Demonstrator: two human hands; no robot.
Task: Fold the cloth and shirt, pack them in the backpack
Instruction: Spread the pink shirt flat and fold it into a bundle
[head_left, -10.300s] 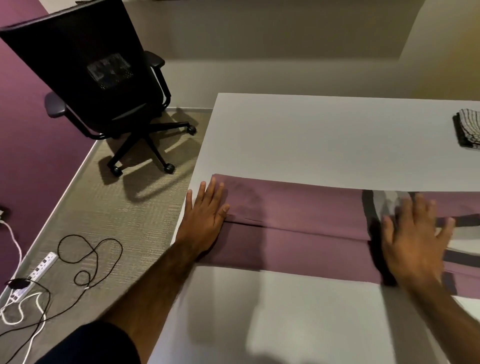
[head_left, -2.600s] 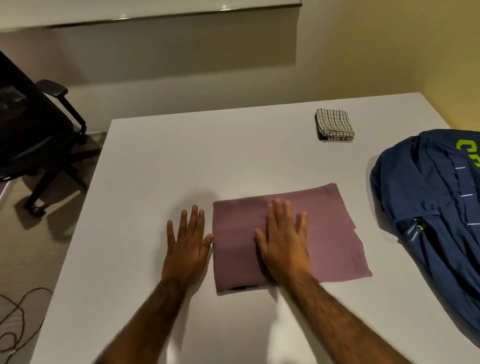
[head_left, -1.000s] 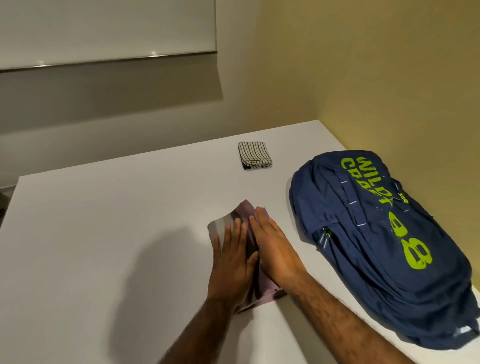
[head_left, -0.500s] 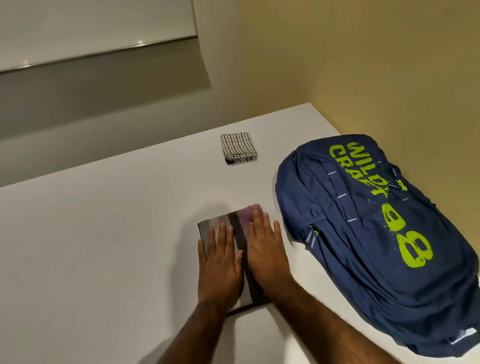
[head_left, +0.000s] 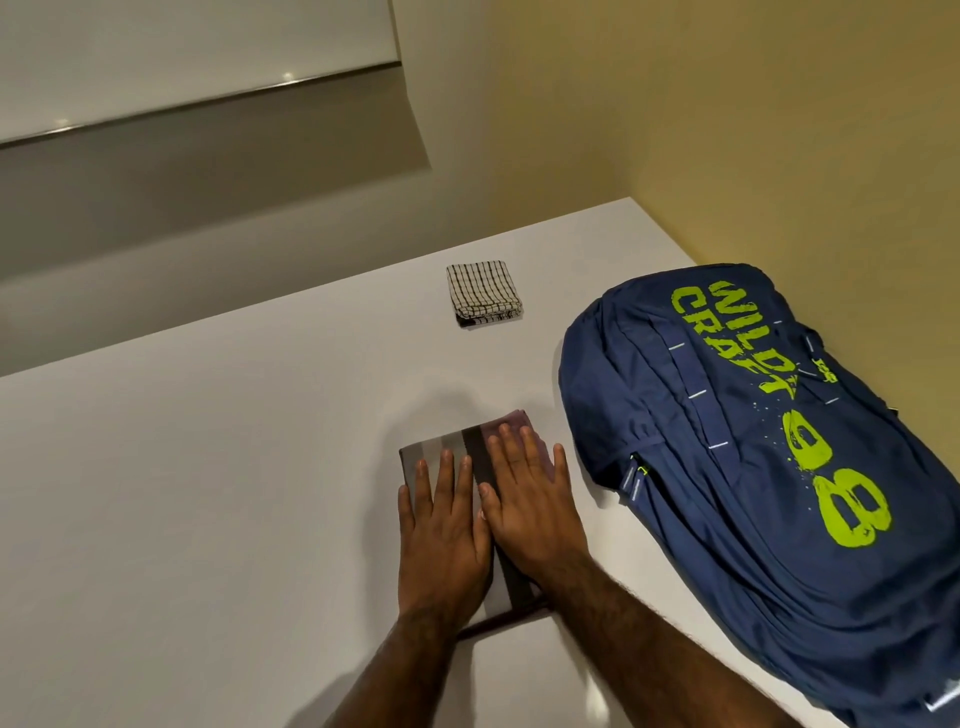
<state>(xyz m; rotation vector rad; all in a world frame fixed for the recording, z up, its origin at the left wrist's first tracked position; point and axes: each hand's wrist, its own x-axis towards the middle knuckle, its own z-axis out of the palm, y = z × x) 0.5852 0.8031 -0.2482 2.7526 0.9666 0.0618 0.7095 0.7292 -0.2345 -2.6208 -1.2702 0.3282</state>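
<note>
The left hand (head_left: 441, 540) lies flat, fingers straight and close together, on the grey-striped left part of the folded mauve shirt (head_left: 475, 449). The right hand (head_left: 530, 504) lies flat just beside it, fingers straight and slightly spread over the shirt's mauve right part. The shirt sits near the front of the white table (head_left: 208, 467). The folded checked cloth (head_left: 483, 293) lies well behind it, and the navy backpack (head_left: 753, 493) with lime-green lettering lies flat to the right, near the shirt but apart.
</note>
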